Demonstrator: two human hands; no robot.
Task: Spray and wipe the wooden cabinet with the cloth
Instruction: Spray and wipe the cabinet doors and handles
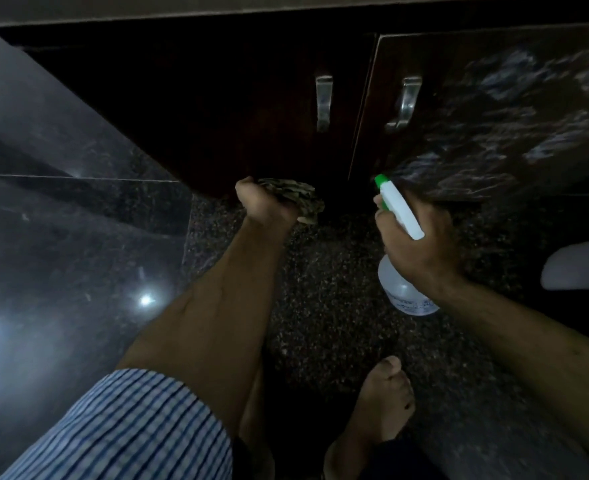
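Observation:
A dark wooden cabinet [216,109] with two doors fills the top of the view; each door has a metal handle, the left one [323,102] and the right one [403,103]. The right door [493,116] stands ajar and carries streaky pale marks. My left hand [265,204] grips a crumpled patterned cloth [298,199] against the bottom edge of the left door. My right hand [417,244] holds a clear spray bottle [402,289] by its white trigger head, with the green nozzle [380,181] near the lower corner of the right door.
A polished dark stone wall [71,209] stands at the left. The floor [338,306] is speckled dark stone. My bare foot [379,403] is low in the middle. A white rounded object [580,265] lies at the right edge.

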